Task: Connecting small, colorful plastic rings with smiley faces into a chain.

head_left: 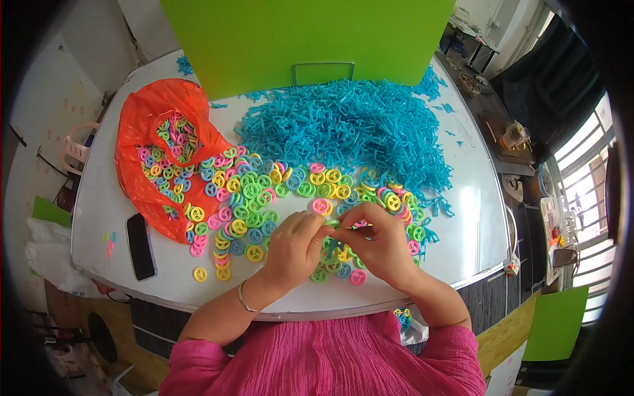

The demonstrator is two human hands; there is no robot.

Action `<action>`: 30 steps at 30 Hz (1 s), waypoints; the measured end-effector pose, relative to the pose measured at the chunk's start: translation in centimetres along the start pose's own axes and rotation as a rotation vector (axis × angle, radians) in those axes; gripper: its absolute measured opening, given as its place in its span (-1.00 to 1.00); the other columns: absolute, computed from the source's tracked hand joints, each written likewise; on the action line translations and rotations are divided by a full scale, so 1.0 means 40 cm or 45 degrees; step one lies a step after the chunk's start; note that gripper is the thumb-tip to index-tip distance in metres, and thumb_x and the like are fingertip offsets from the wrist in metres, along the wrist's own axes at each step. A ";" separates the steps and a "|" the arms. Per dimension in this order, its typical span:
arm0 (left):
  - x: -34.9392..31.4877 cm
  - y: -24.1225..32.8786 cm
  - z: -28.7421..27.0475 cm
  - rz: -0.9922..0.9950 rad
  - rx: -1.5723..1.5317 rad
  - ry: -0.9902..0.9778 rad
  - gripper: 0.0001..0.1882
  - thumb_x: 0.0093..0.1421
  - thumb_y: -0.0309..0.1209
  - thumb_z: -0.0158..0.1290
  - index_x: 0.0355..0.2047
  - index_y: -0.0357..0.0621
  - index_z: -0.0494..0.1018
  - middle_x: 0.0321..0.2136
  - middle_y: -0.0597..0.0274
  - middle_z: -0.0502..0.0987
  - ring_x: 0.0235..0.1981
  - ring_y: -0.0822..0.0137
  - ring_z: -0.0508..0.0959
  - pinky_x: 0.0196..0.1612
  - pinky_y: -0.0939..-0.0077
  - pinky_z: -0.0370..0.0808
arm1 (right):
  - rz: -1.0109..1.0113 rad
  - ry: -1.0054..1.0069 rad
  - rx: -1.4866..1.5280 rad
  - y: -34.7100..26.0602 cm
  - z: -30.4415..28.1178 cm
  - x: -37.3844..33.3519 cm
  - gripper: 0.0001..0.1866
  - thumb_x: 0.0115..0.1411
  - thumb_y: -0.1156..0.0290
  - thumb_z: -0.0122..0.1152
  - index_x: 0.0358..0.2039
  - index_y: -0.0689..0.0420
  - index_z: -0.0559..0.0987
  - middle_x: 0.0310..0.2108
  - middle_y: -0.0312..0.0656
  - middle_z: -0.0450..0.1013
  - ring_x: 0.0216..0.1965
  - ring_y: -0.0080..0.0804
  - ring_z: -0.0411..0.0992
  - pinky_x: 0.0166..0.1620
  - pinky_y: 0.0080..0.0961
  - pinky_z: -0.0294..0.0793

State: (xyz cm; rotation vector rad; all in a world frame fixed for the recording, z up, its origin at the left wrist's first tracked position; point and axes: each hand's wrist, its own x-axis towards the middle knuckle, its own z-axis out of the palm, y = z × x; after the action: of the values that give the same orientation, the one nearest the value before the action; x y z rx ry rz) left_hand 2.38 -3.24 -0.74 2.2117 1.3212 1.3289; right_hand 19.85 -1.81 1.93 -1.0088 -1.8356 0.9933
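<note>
A small, round green plastic wheel (331, 224) is pinched by the left hand (292, 247) and right hand (380, 245) — each grip narrowed to the fingertips — above the white worktop (465, 231). Blue plastic pieces (350, 125) are heaped at twelve o'clock, a red plastic bag (135, 125) at ten.

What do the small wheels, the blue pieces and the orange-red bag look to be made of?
Small wheels: probably moulded plastic, low sheen; uniform bright colours and repeated shapes suggest it.
Blue pieces: likely plastic, slightly glossy, judging by faint highlights; flexibility unclear.
Orange-red bag: apparently thin plastic film, shiny, given its crinkles and highlights.
</note>
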 end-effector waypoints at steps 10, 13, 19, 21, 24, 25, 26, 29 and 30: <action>0.018 -0.030 -0.021 -0.435 -0.743 -0.048 -0.66 0.38 -0.25 -0.17 -0.14 -0.28 0.46 -0.29 0.10 0.55 -0.33 0.35 0.52 -0.24 0.49 0.44 | -0.295 0.214 -0.173 0.022 0.007 0.000 -0.63 -0.04 0.62 0.40 -0.23 0.18 0.45 -0.27 -0.17 0.48 -0.25 -0.43 0.50 -0.25 -0.54 0.58; 0.020 -0.036 -0.036 -0.419 -0.723 -0.139 -0.63 0.35 -0.20 -0.11 -0.17 -0.30 0.48 -0.32 0.14 0.55 -0.31 0.44 0.51 -0.25 0.53 0.44 | -0.525 0.239 -0.335 0.022 0.000 0.006 -0.61 -0.07 0.65 0.40 -0.21 0.19 0.47 -0.27 -0.16 0.49 -0.25 -0.35 0.51 -0.26 -0.48 0.55; 0.028 -0.011 -0.043 -0.245 -0.499 -0.172 -0.73 0.15 -0.39 0.17 -0.18 -0.27 0.49 -0.35 0.12 0.56 -0.37 0.36 0.55 -0.34 0.54 0.47 | -0.798 0.268 -0.496 0.027 0.002 0.015 -0.58 -0.11 0.69 0.38 -0.20 0.20 0.48 -0.30 -0.15 0.51 -0.27 -0.23 0.51 -0.27 -0.42 0.51; 0.027 -0.013 -0.042 -0.198 -0.469 -0.139 -0.73 0.10 -0.45 0.20 -0.18 -0.26 0.50 -0.36 0.11 0.56 -0.39 0.34 0.56 -0.36 0.54 0.47 | -0.846 0.275 -0.527 0.029 -0.002 0.016 -0.58 -0.11 0.69 0.37 -0.20 0.20 0.48 -0.30 -0.15 0.51 -0.27 -0.23 0.51 -0.27 -0.42 0.52; 0.022 -0.019 -0.044 -0.102 -0.354 -0.103 -0.76 0.14 -0.44 0.17 -0.19 -0.25 0.50 -0.37 0.09 0.55 -0.38 0.31 0.55 -0.33 0.49 0.48 | -0.951 0.190 -0.651 0.023 -0.009 0.018 -0.60 -0.11 0.69 0.38 -0.22 0.19 0.49 -0.30 -0.15 0.52 -0.27 -0.23 0.51 -0.27 -0.42 0.51; 0.022 -0.022 -0.042 -0.119 -0.381 -0.114 -0.78 0.18 -0.41 0.12 -0.20 -0.26 0.50 -0.36 0.08 0.55 -0.38 0.30 0.55 -0.31 0.48 0.47 | -0.934 0.192 -0.623 0.025 -0.007 0.019 -0.62 -0.10 0.68 0.37 -0.23 0.19 0.50 -0.30 -0.15 0.52 -0.26 -0.22 0.51 -0.28 -0.42 0.52; 0.021 -0.023 -0.041 -0.135 -0.409 -0.127 -0.78 0.23 -0.38 0.07 -0.21 -0.27 0.50 -0.35 0.07 0.56 -0.37 0.29 0.55 -0.30 0.47 0.47 | -0.916 0.196 -0.596 0.025 -0.006 0.020 -0.64 -0.09 0.68 0.37 -0.24 0.19 0.50 -0.30 -0.16 0.53 -0.26 -0.21 0.51 -0.29 -0.42 0.52; 0.020 -0.025 -0.044 -0.351 -0.585 -0.235 -0.73 0.30 -0.30 -0.02 -0.22 -0.28 0.50 -0.33 0.05 0.56 -0.35 0.27 0.55 -0.28 0.46 0.46 | -0.803 0.193 -0.451 0.022 -0.008 0.018 -0.64 -0.08 0.66 0.37 -0.22 0.18 0.51 -0.31 -0.17 0.53 -0.30 -0.26 0.52 -0.29 -0.46 0.52; 0.023 -0.023 -0.044 -0.348 -0.586 -0.238 -0.73 0.30 -0.30 -0.02 -0.22 -0.28 0.50 -0.33 0.05 0.56 -0.35 0.27 0.55 -0.28 0.46 0.46 | -0.802 0.197 -0.454 0.018 -0.013 0.014 -0.64 -0.08 0.66 0.37 -0.22 0.18 0.51 -0.31 -0.17 0.53 -0.30 -0.26 0.52 -0.29 -0.46 0.52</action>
State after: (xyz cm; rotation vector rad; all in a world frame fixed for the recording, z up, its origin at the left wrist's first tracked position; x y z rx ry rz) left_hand 0.61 -2.37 0.22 1.7289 1.0715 1.1516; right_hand 20.28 -0.92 1.64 -0.6054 -2.0437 0.2105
